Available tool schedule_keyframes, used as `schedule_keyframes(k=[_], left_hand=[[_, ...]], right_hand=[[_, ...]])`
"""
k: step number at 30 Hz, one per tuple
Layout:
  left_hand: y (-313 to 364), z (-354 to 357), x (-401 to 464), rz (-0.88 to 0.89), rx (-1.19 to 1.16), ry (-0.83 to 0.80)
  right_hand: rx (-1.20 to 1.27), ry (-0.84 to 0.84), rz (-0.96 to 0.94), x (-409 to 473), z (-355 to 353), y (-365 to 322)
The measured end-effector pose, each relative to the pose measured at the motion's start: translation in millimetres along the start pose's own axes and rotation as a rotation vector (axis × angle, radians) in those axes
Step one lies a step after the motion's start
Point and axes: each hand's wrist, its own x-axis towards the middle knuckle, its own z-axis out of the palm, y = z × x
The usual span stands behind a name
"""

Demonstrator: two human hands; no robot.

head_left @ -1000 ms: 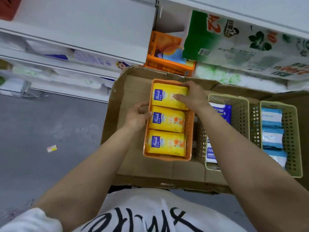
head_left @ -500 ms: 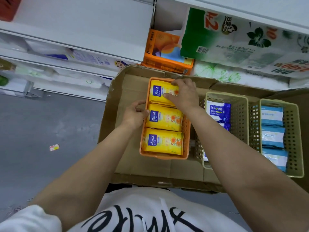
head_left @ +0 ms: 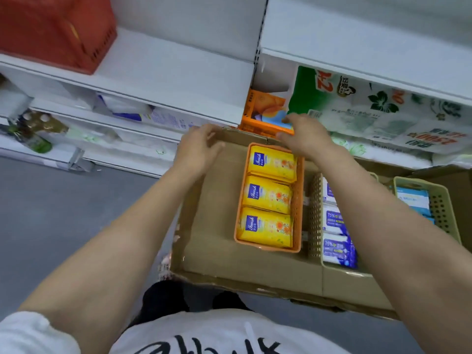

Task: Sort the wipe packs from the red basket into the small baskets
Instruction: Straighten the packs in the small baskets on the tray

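Red basket (head_left: 55,31) on upper shelf, far left, well above both hands; contents not visible. Left hand (head_left: 198,146) nearer it, fingers loosely curled, empty, over cardboard tray (head_left: 212,226) rim. Orange basket (head_left: 297,200) holds three yellow wipe packs (head_left: 267,195), long axis across basket. Right hand (head_left: 304,137) above its far end, fingers relaxed, empty. Shelf edge lies between hands and red basket.

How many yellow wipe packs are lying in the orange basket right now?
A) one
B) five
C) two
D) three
D: the orange basket holds three yellow packs in a row, one at the far end, one in the middle and one nearest the person.
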Motion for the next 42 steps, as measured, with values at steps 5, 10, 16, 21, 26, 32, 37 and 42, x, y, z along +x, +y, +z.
schedule_keyframes(k=[5,10,16,21,26,32,37,42], left_hand=[[-8,-98,-8,0.249,0.181,0.171],[-56,-199,-21,0.335,0.240,0.298],[-156,-294,-33,0.289,0.277,0.274],[-214,-348,-22,0.289,0.298,0.211],[-246,-382,19,0.288,0.249,0.222],[-272,-420,105,0.314,0.276,0.248],[-274,-459,202,0.308,0.300,0.278],[-269,-478,294,0.338,0.288,0.198]], right_hand=[[0.025,0.275,-0.086,-24,-58,-67],[0.052,0.520,-0.206,-61,-63,-165],[0.185,0.517,-0.241,-77,-6,-303],[0.194,0.419,-0.235,-55,23,-392],[0.170,0.384,-0.259,-7,25,-444],[0.221,0.442,-0.278,92,15,-491],[0.270,0.420,-0.302,192,-7,-530],[0.173,0.344,-0.274,282,-28,-547]])
